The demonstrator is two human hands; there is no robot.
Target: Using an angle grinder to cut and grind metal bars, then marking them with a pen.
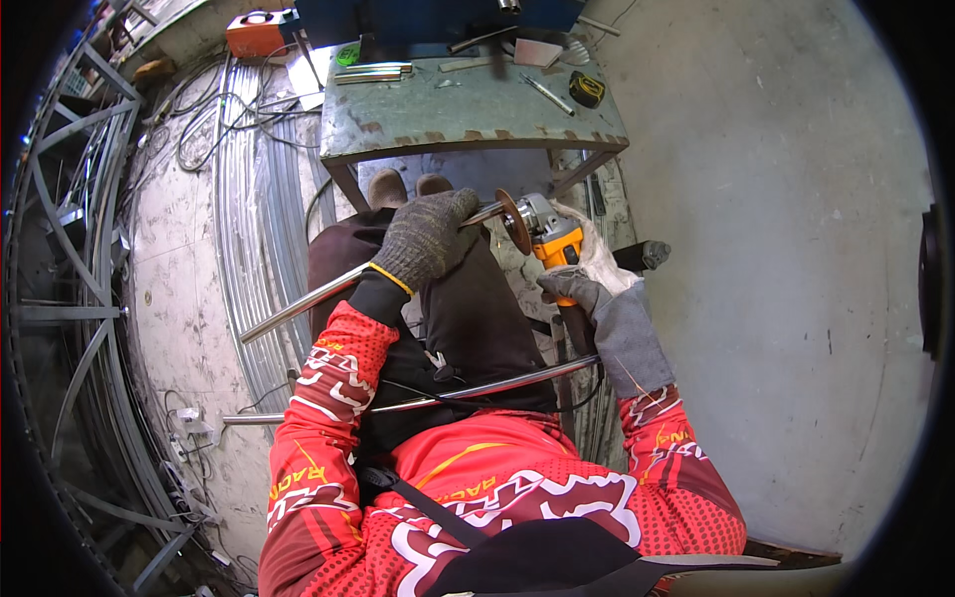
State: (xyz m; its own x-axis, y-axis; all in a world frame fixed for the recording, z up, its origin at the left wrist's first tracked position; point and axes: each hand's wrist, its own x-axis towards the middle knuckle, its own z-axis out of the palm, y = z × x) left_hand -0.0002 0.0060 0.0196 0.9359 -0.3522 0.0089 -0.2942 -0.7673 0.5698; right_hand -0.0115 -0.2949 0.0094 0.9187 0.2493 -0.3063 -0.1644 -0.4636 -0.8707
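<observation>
Faces the metal table (468, 121) from its near side, with brown shoes (386, 187) at its front edge, in red patterned sleeves (333, 383). Grips a shiny metal tube (308, 301) with the left hand (428, 237), gloved in dark grey knit and closed round the tube near the end closest to the table. Holds an orange and silver angle grinder (561, 244) with the right hand (589, 298), gloved in grey and closed round the tool's body, just in front of the table toward its right side. Has the grinder's brown disc (515, 224) at the tube's table-side end; cannot tell whether pressed against it. Has a second tube (477, 386) across the lap, farther back from the table. Has on the table a black and yellow tape measure (587, 91) near the right edge and short shiny tubes (370, 74) near the left. Has long metal bars (254, 214) left of the table, a grey metal frame (75, 129) farther left, and an orange box (257, 38) beyond the table's rear left corner.
</observation>
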